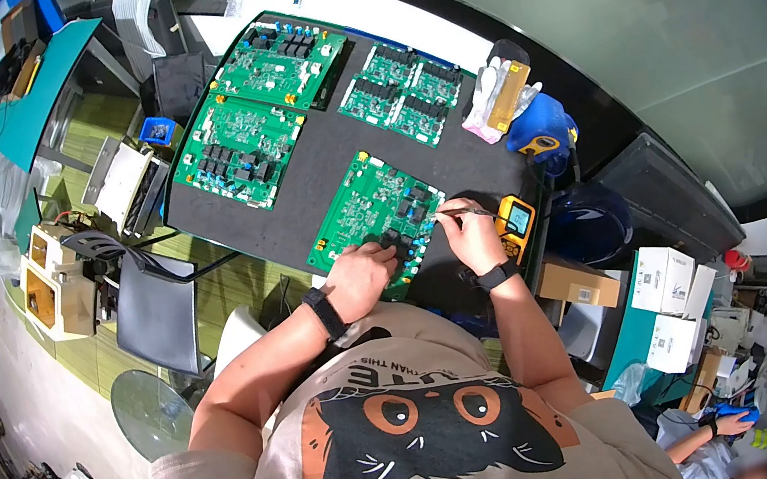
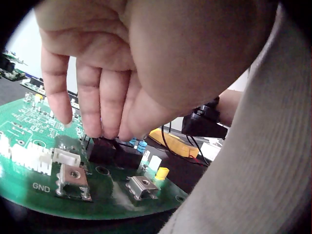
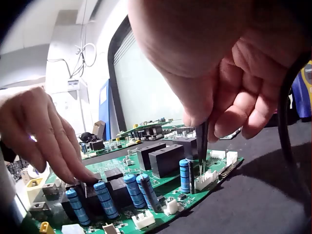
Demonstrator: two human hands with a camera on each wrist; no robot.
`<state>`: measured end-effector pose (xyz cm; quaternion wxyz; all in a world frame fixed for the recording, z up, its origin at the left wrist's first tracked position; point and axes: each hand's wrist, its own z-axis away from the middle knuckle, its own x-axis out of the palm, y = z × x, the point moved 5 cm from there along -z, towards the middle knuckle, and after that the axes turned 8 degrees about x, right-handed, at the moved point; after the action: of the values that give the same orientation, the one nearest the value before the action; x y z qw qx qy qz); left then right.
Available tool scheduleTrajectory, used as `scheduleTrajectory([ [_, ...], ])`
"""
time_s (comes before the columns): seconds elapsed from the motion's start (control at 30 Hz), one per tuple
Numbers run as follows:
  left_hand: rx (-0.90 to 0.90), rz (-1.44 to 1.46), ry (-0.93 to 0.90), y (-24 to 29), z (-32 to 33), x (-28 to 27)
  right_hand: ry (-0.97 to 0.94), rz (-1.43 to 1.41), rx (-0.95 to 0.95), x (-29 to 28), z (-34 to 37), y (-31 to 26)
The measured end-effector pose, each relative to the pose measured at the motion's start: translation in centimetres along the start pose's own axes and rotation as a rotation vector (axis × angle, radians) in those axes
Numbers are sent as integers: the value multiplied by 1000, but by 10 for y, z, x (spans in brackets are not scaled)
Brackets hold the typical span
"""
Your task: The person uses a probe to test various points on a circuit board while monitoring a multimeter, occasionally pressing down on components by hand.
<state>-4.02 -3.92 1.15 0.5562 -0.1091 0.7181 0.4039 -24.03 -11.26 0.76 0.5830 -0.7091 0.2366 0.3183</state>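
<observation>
A green circuit board (image 1: 368,207) lies on the dark mat in front of the person. The left hand (image 1: 360,279) rests its fingertips on black block components (image 2: 101,151) near the board's edge, fingers fairly straight. In the right wrist view the right hand (image 3: 229,83) pinches dark tweezers (image 3: 202,141) between thumb and fingers, tips down at a white connector (image 3: 206,179) on the board's edge. Beside the tips stands a blue cylindrical component (image 3: 185,175); several more line the edge nearer the left hand.
Two large boards (image 1: 273,65) (image 1: 237,152) lie at the table's left, and a group of smaller boards (image 1: 402,94) at the back. A yellow meter (image 1: 515,223) is right of the right hand. Gloves (image 1: 485,106) and a blue tool (image 1: 542,127) sit at the right edge.
</observation>
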Motion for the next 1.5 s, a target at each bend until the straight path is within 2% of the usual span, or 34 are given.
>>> scheduleTrajectory([
  [0.1,5,2,5,0,-1,0,-3,-31,53,0,-1,3],
  [0.97,27,-52,-20,0,-4,3,18,-16,-17,3,1,-1],
  [1.03,48,-75,88,0,-3,1,17,-27,-1,3,1,0],
  [1.17,59,-59,97,0,-2,-1,35,-78,41,3,1,3],
  [1.2,60,-56,95,2,-2,-3,50,-80,29,2,1,1],
  [1.27,34,-37,-18,1,-4,-2,37,-66,31,2,1,0],
  [1.4,27,-36,-18,0,-2,0,20,-60,20,2,0,-1],
  [1.5,47,-80,50,1,-2,0,17,-51,10,2,1,-2],
])
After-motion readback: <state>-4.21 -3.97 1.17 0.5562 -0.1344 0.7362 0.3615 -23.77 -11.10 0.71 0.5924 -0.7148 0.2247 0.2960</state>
